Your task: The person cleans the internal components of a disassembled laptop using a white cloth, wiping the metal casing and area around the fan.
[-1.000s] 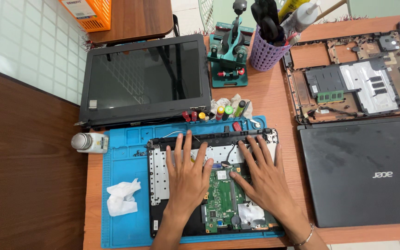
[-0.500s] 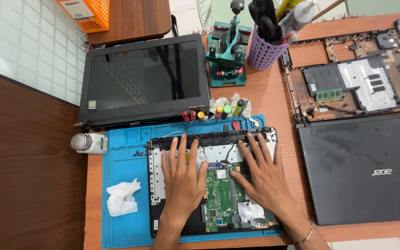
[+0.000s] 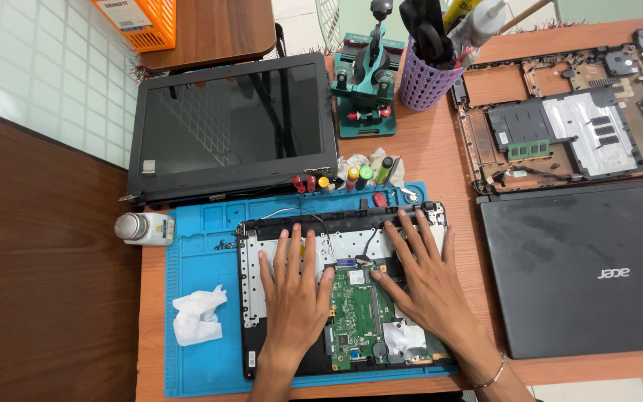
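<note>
Laptop base (image 3: pixel 340 298), stripped open, lies on the blue repair mat (image 3: pixel 202 357) with both palms flat on it.
Fingers are spread apart, gripping nothing: left hand (image 3: pixel 295 290) covers the pale metal keyboard backplate, right hand (image 3: pixel 426 279) sits by the green motherboard (image 3: pixel 355 316). Best to press evenly and stay off the loose black cables (image 3: pixel 370 242) along the black frame's top edge.

Two hands, a left hand (image 3: pixel 295 286) and a right hand (image 3: pixel 424 279), lie flat on one opened laptop base (image 3: pixel 340 246). One blue mat (image 3: pixel 202 357), one detached screen panel (image 3: pixel 232 126), one crumpled tissue (image 3: pixel 197 315), one small white bottle (image 3: pixel 145 228). One green holder stand (image 3: pixel 366 89), one purple tool cup (image 3: pixel 426 83), one closed black laptop (image 3: pixel 582 268), one stripped bottom shell (image 3: pixel 567 126), one orange basket (image 3: pixel 137 22).
</note>
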